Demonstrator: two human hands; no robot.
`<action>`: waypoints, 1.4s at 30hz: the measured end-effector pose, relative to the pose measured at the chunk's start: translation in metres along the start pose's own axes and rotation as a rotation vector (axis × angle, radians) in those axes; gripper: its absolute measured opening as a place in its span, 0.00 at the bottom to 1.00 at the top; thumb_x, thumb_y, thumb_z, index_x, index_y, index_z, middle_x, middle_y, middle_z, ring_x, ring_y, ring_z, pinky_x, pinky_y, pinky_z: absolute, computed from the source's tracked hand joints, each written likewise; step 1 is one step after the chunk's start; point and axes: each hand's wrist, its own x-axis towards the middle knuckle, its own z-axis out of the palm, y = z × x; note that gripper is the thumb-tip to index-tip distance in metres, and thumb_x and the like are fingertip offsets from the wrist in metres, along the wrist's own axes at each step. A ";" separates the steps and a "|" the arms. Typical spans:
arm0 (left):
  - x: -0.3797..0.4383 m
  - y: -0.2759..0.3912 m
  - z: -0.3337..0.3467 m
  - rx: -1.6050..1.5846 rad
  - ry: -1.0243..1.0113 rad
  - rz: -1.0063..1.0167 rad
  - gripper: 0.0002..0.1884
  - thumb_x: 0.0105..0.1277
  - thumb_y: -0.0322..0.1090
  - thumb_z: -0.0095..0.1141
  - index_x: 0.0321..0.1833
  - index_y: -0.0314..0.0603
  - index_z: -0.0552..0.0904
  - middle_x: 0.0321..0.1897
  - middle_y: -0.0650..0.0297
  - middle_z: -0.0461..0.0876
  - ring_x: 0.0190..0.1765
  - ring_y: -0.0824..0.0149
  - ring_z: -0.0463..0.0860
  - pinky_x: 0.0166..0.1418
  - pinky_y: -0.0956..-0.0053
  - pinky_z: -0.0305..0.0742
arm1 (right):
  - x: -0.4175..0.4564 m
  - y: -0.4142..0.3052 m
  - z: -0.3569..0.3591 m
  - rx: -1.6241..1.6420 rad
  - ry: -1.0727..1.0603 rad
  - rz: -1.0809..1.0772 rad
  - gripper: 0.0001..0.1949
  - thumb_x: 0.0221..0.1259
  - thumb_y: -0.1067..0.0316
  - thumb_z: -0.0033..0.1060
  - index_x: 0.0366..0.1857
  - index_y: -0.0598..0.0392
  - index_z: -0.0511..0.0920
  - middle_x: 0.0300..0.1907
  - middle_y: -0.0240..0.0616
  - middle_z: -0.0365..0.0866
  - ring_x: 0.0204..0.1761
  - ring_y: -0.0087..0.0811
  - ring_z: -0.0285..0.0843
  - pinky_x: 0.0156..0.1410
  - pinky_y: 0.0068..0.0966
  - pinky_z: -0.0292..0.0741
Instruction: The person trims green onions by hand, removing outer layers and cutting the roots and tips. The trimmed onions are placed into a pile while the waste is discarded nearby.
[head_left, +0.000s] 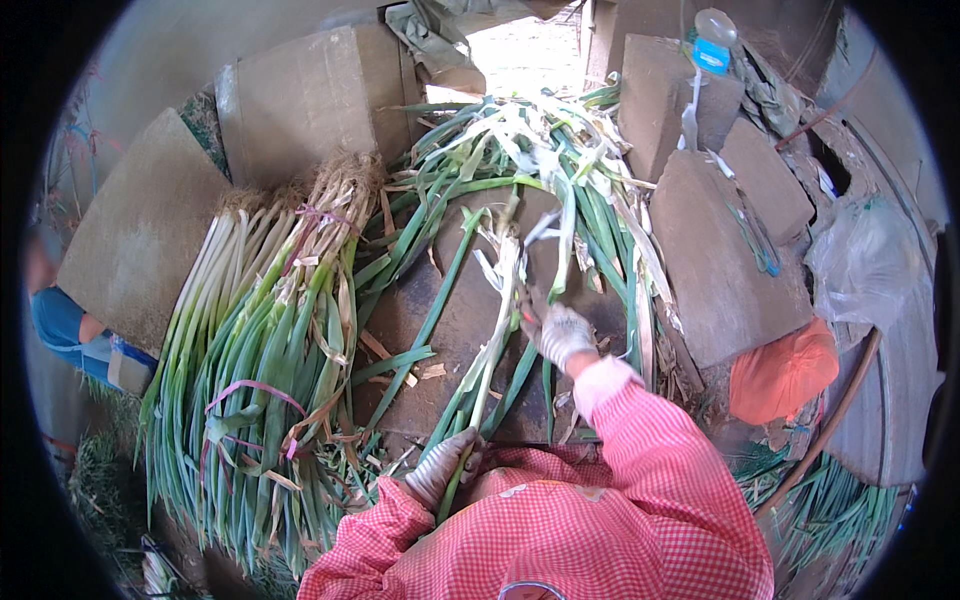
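Note:
My left hand (445, 466), in a striped knit glove, is closed around the green leaves of a long green onion (485, 373). The stalk slants up and away from me, its white part and loose peeled skins (491, 266) towards the far end. My right hand (561, 334), gloved too, is beside the white part, with soiled, blurred fingers reaching to the stalk. A small red spot shows at those fingers; whether they grip the stalk or a small tool is unclear. Under both lies a dark, dirty work surface (405, 300) with scattered leaves.
To the left lie bundled green onions (262, 360) bound with pink ties (255, 390). Stripped leaves and skins (525, 135) are heaped at the far side. Brown blocks (300, 105) flank the surface. On the right are a plastic bottle (712, 45), an orange cloth-like object (784, 371) and a clear plastic bag (866, 262).

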 end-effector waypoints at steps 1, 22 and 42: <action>-0.003 0.003 0.001 -0.003 0.006 -0.016 0.18 0.72 0.54 0.50 0.36 0.46 0.75 0.17 0.70 0.70 0.15 0.74 0.65 0.19 0.81 0.61 | 0.017 -0.002 -0.008 0.000 -0.011 0.036 0.33 0.63 0.44 0.52 0.70 0.49 0.62 0.43 0.55 0.82 0.43 0.54 0.82 0.48 0.45 0.79; -0.148 -0.040 -0.051 0.429 0.129 0.058 0.15 0.71 0.45 0.54 0.48 0.40 0.79 0.35 0.71 0.77 0.41 0.77 0.74 0.46 0.78 0.71 | 0.044 -0.030 -0.028 2.570 -0.040 0.454 0.18 0.72 0.44 0.46 0.36 0.46 0.77 0.18 0.22 0.72 0.16 0.19 0.69 0.20 0.20 0.68; -0.388 0.252 -0.133 1.548 1.721 0.566 0.23 0.59 0.30 0.59 0.58 0.36 0.73 0.46 0.47 0.76 0.50 0.49 0.75 0.56 0.63 0.69 | -0.110 -0.068 -0.064 -0.422 -0.025 -0.859 0.37 0.51 0.39 0.60 0.67 0.44 0.68 0.68 0.44 0.63 0.69 0.48 0.58 0.74 0.55 0.53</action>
